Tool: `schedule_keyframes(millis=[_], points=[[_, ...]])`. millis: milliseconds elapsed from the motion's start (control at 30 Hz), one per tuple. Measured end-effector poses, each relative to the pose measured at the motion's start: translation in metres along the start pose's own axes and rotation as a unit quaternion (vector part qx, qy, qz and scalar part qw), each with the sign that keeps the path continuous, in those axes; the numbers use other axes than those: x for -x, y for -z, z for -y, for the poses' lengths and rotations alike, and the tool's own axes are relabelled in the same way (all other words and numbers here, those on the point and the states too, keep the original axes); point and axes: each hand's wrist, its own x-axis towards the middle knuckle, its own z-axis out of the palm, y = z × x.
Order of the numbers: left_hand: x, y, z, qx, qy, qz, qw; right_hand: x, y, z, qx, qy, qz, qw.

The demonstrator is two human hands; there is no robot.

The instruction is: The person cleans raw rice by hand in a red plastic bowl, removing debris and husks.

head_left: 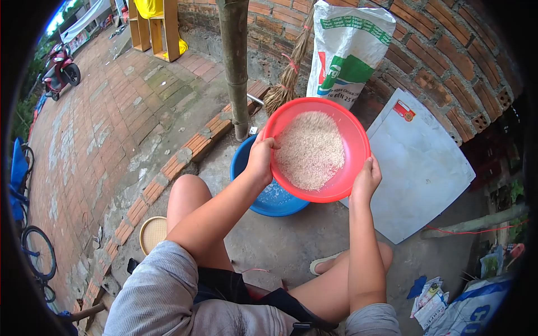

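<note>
A red plastic basin is held up in front of me, partly over a blue basin on the ground. White grains that look like rice lie in the red basin, heaped toward its left side. My left hand grips the basin's left rim with the thumb over the edge. On the lower right rim, my right hand is closed, its fingers mostly hidden beneath. Some whitish grains and liquid-like shine show inside the blue basin, much of which the red one covers.
A white sack and a straw broom lean by the brick wall. A pale board lies at right. A bamboo post stands ahead. A round woven tray sits by my left knee; a motorbike is parked far left.
</note>
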Motion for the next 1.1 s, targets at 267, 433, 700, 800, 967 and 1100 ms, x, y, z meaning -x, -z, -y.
schedule_keyframes(millis=[267,433,700,800,967,1100], points=[[0.007,-0.012,-0.013,-0.043,-0.041,0.016,0.998,0.002,-0.002,0.022,-0.035,0.106,-0.003,0.994],[0.002,-0.006,-0.008,-0.059,-0.034,-0.011,0.998,0.009,-0.007,0.031,-0.037,0.043,-0.002,0.998],[0.004,0.001,0.001,-0.011,0.022,-0.048,0.999,-0.001,-0.003,-0.002,-0.01,-0.064,-0.005,0.998],[0.012,-0.006,-0.015,-0.059,-0.1,0.012,0.993,0.009,-0.01,0.025,-0.033,0.098,0.017,0.994],[0.008,0.001,-0.01,-0.042,-0.064,0.011,0.997,0.002,-0.005,0.005,-0.01,0.043,0.017,0.999],[0.01,0.001,-0.014,-0.039,0.005,-0.053,0.998,0.007,-0.01,0.008,-0.029,-0.022,0.017,0.999]])
